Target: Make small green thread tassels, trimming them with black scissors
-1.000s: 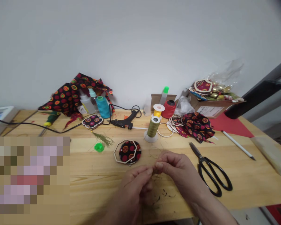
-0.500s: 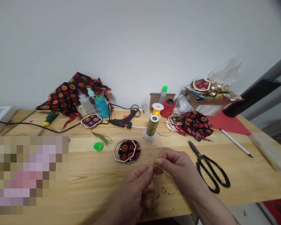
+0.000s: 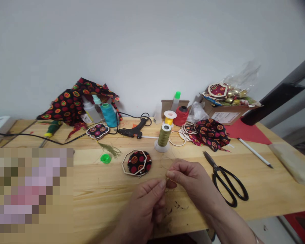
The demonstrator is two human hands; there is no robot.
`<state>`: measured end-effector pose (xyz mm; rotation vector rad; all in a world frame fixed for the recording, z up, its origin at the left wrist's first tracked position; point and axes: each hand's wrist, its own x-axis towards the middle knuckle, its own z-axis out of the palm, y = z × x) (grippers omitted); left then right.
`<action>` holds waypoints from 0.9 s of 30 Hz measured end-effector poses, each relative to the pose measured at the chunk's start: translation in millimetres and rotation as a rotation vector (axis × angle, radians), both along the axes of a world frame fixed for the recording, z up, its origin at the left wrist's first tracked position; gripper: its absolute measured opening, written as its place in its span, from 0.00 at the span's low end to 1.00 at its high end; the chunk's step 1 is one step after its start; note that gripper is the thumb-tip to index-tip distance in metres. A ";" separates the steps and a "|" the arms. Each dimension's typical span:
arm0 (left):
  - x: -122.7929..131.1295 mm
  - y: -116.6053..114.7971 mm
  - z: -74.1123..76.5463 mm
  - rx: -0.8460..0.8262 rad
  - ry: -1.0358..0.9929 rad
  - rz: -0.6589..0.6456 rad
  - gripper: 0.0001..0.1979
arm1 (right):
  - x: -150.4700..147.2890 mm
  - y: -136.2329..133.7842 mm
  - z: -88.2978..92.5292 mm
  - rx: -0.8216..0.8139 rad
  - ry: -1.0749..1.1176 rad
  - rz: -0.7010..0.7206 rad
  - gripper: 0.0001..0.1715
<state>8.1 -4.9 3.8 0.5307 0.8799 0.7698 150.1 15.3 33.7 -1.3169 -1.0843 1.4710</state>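
My left hand (image 3: 147, 203) and my right hand (image 3: 190, 179) meet over the front of the wooden table (image 3: 269, 189), fingertips pinched together on a thin olive-green thread (image 3: 167, 159). The thread loops back toward an olive-green spool (image 3: 164, 135) standing just behind my hands. A round patterned fabric piece with a wooden octagonal frame (image 3: 136, 162) lies left of my hands. Black scissors (image 3: 226, 179) lie to the right of my right hand.
At the back stand a glue gun (image 3: 133, 130), teal spool (image 3: 108, 115), yellow spool (image 3: 169, 118), red spool (image 3: 181, 116), bottles, patterned cloth (image 3: 73, 101) and a cardboard box (image 3: 226, 113). Wooden rings and fabric scraps (image 3: 210, 134), red paper, a pencil (image 3: 254, 152) and a green cap (image 3: 105, 158) also lie here.
My hands stay pinched together on the thread and barely shift; the view has drifted slightly, so everything sits a little higher and further left.
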 end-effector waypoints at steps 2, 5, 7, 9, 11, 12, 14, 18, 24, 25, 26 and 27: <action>0.5 0.0 1.1 0.008 -0.006 -0.015 0.14 | 0.3 -0.3 -0.2 0.009 0.002 0.005 0.12; 1.1 0.2 3.2 0.008 -0.016 -0.019 0.15 | 1.3 0.0 -1.3 0.020 0.024 0.034 0.13; 1.4 0.3 4.3 0.011 -0.012 -0.022 0.14 | 2.1 0.6 -2.2 0.017 0.057 0.057 0.13; 1.7 0.3 4.9 0.010 -0.009 -0.021 0.14 | 2.8 1.4 -3.4 0.006 0.093 0.077 0.13; 1.9 0.1 5.0 -0.001 -0.012 -0.016 0.14 | 3.3 2.3 -4.9 -0.004 0.122 0.092 0.13; 2.1 0.0 4.9 -0.008 -0.016 -0.014 0.14 | 3.4 2.7 -5.8 -0.007 0.132 0.098 0.13; 2.4 0.0 4.3 -0.020 -0.024 -0.013 0.14 | 3.5 3.4 -7.4 -0.015 0.142 0.099 0.13; 3.3 0.5 2.1 -0.018 -0.021 -0.007 0.12 | 3.1 3.7 -9.6 -0.030 0.149 0.091 0.15; 3.7 0.0 1.1 0.032 0.043 -0.001 0.11 | 3.6 2.8 -9.7 -0.034 0.145 0.096 0.15; 3.6 -0.2 1.2 0.035 0.055 0.008 0.11 | 4.7 2.6 -9.3 -0.024 0.129 0.091 0.14; 3.4 -0.5 1.4 0.037 0.068 0.020 0.11 | 6.4 2.3 -8.8 -0.006 0.103 0.071 0.12; 3.1 -0.8 1.3 0.037 0.083 0.033 0.11 | 8.5 1.6 -8.4 0.017 0.066 0.038 0.11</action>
